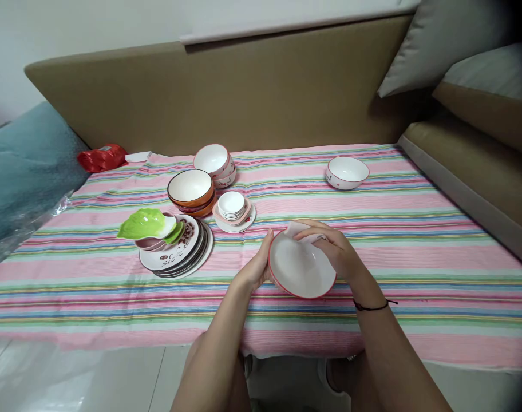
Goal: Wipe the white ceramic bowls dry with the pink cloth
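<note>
A white bowl with a red rim (pixel 301 269) is tilted toward me above the front of the striped cloth. My left hand (pixel 260 264) grips it at its left side, thumb near the rim and the other fingers mostly hidden behind it. Pinched in my right hand (pixel 332 246) is a white wiping cloth (pixel 303 232), pressed against the far inner rim of the bowl. Farther back on the right, a similar red-rimmed bowl (pixel 347 171) stands upright by itself.
Left of my hands are stacked plates (pixel 188 252) topped by green leaf-shaped dishes (pixel 145 223), orange bowls (pixel 191 187), red-rimmed bowls (pixel 212 160) and small white dishes (pixel 232 205). A striped cloth (pixel 415 257) covers the surface. Behind rises a brown backrest (pixel 261 91); cushions (pixel 493 86) lie right.
</note>
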`<state>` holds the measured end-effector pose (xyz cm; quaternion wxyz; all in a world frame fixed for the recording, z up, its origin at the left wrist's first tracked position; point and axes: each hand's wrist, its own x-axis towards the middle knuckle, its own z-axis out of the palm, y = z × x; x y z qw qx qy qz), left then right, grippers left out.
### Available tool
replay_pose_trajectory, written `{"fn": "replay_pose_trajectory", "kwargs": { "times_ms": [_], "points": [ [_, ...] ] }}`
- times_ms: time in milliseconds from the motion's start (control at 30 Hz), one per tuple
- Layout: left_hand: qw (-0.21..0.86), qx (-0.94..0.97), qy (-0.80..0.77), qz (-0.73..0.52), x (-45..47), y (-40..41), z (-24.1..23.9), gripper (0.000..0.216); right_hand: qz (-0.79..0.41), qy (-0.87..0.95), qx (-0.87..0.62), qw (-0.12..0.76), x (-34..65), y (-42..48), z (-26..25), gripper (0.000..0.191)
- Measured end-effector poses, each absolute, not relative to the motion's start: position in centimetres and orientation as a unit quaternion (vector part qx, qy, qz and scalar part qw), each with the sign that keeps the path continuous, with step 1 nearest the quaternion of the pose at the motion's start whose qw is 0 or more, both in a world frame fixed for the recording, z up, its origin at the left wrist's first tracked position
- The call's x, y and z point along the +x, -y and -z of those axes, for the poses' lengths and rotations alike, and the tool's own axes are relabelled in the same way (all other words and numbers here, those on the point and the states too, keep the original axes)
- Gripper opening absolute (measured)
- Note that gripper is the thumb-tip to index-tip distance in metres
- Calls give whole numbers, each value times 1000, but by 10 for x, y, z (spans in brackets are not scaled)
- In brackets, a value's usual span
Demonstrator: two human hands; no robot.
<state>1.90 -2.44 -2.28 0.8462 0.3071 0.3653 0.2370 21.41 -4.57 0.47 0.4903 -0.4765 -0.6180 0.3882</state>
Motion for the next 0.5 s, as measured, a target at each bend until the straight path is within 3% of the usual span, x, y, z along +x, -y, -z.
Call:
{"fn": "replay_pose_trajectory", "kwargs": {
  "times_ms": [300, 500],
  "points": [
    [791, 311, -351, -393, 28, 19, 20, 48, -374, 376, -564, 633, 211, 39, 13, 25],
    [729, 367, -329, -476, 39, 24, 21, 39, -328, 329, -567, 681, 196, 38, 22, 30]
  ]
}}
